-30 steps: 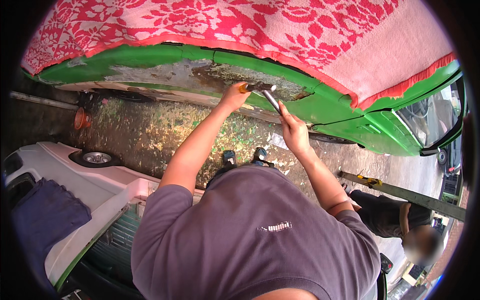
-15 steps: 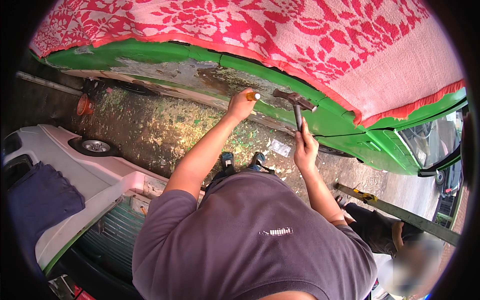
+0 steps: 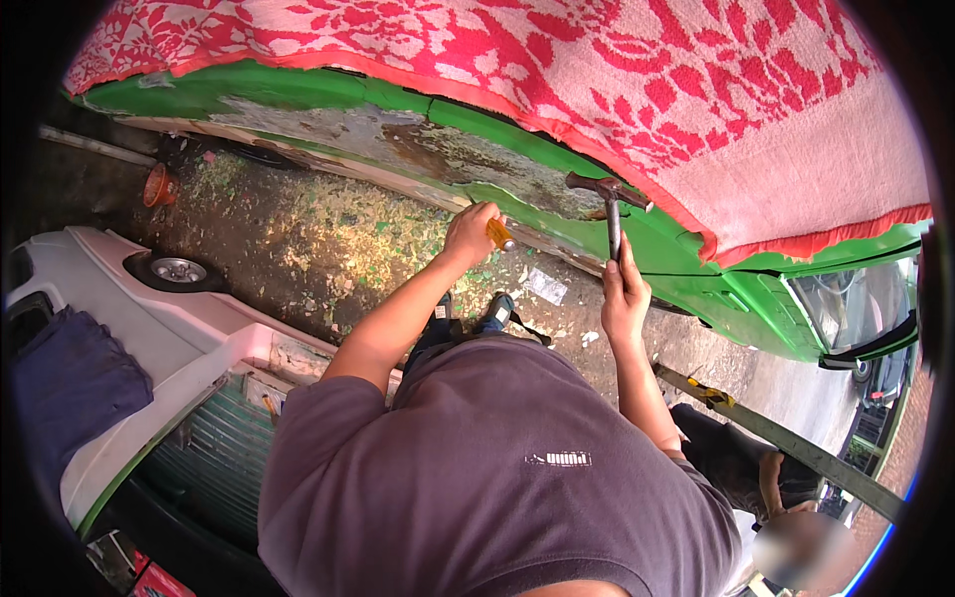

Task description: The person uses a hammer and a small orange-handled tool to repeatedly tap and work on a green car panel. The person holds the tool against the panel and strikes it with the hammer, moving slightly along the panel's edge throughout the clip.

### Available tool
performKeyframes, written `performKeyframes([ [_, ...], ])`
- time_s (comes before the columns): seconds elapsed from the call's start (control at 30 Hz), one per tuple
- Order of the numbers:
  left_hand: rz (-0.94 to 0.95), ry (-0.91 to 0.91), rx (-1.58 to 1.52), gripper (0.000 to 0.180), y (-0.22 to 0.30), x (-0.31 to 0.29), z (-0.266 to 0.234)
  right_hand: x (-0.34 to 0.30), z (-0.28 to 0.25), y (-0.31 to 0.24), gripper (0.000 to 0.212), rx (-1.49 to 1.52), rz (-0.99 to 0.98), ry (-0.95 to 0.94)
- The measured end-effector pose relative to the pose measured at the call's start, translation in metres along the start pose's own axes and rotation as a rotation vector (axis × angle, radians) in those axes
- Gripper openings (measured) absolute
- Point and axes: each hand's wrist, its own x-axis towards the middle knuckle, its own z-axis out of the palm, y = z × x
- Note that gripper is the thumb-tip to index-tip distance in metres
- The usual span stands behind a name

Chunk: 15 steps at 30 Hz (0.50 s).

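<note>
In front of me runs the side of a green car (image 3: pixel 686 294), with a patch of stripped, rusty metal (image 3: pixel 438 149) where the paint has come away. My left hand (image 3: pixel 470 237) is closed round a tool with a translucent amber handle (image 3: pixel 499 234); its working end is hidden, so I cannot tell its kind. The handle's butt points toward the right. In my right hand (image 3: pixel 626 298) I grip a hammer (image 3: pixel 609 189) by its shaft, its head raised in front of the car side. The hammer head is apart from the amber handle.
A red-and-pink floral cloth (image 3: pixel 557 90) covers the car's top. Paint flakes litter the ground (image 3: pixel 318 239) by my shoes. Behind on the left stands a pale pickup (image 3: pixel 209 323) with a dark cloth (image 3: pixel 80 378). An orange bucket (image 3: pixel 159 186) is far left; another person (image 3: pixel 741 453) is at lower right.
My left hand has come lower, nearer my body, and the amber handle now tilts downward. The hammer has moved right, away from it. The whole view has shifted slightly.
</note>
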Motion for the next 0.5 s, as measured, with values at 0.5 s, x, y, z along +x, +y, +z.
performKeyframes([
  [0.5, -0.041, 0.049, -0.833, 0.010, -0.066, 0.024, -0.056, 0.025, 0.017, -0.029, 0.043, 0.078, 0.092, -0.124],
])
